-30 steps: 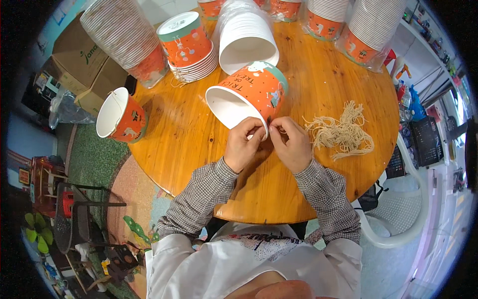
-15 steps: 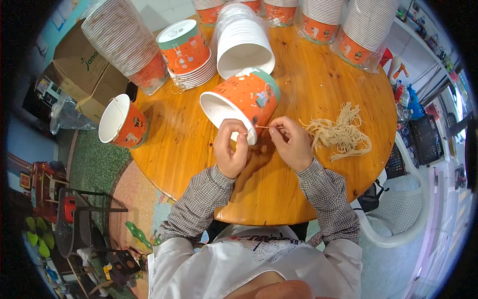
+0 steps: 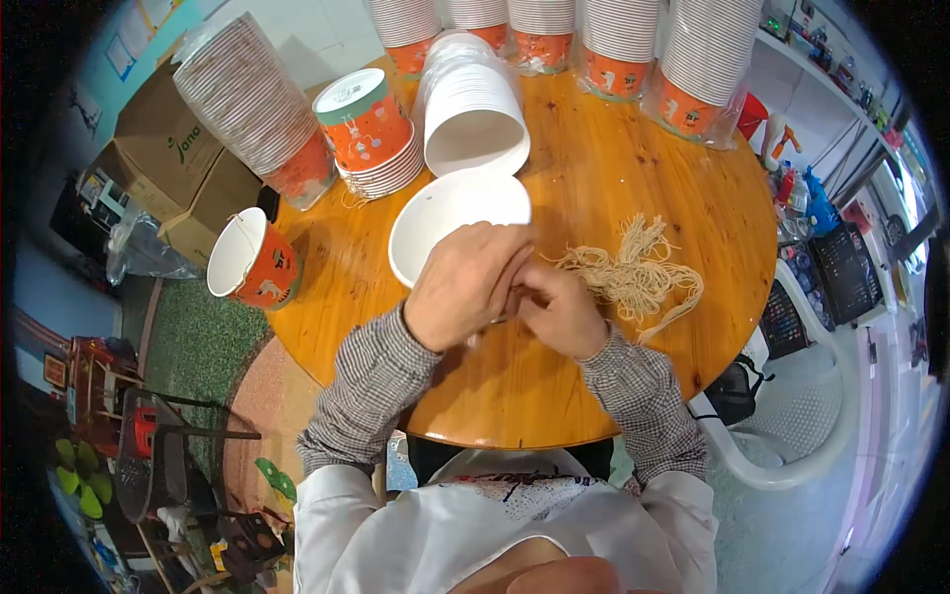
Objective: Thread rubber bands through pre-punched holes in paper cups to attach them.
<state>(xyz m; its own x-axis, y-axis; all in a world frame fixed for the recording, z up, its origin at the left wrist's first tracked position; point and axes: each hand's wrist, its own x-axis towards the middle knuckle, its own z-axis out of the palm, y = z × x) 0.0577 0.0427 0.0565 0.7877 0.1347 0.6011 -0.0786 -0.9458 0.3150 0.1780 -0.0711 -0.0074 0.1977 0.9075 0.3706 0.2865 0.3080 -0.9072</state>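
saw a round wooden table beneath the open tub. found a cardboard box well to the left of the open tub and beyond it, a tall bagged stack nearer on the same side, and a bagged white stack on its side just behind the open tub. noted an upside-down stack behind it to the left, an orange tub well apart on its left, and a tangled heap of twine near its right side.

found the left hand over the near rim of the open tub, back uppermost, with fingers bent toward the right hand, just to the right of that rim. could not tell the tightness or contents of either grip, with fingertips mostly hidden. spotted a small dark mark inside the open tub.

judged a roll or skid of the open tub possible, from uneven pressure at the rim; a bent rim likewise, from too hard a pinch. suspected a fumble of anything thin, from such crowded fingers, and a snag in the twine, from loose, crossed loops.
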